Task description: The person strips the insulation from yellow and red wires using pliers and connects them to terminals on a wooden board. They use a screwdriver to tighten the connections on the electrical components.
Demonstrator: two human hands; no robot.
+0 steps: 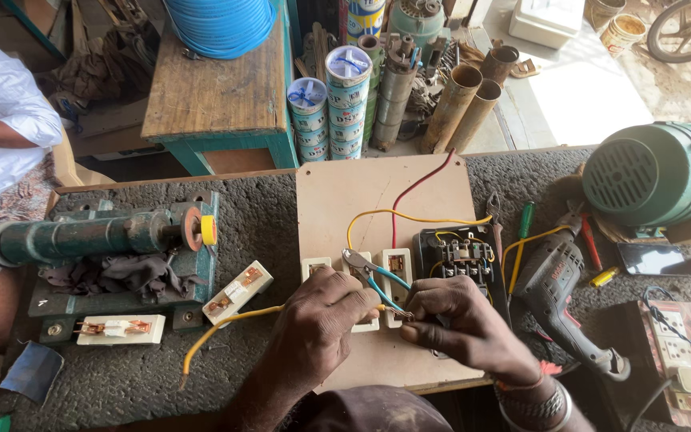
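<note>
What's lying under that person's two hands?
A pale board with white fuse holders, a black contactor and coloured wires. The left hand and right hand cover the board's lower middle.

Yellow wire (225,322), blue-handled pliers (365,272)

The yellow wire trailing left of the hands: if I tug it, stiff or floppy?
The yellow wire probably holds its shape somewhat: it lies in a smooth arc, not limp. It looks thin and light, so it should slide easily across the rough bench top. The left hand pins one end.
</note>
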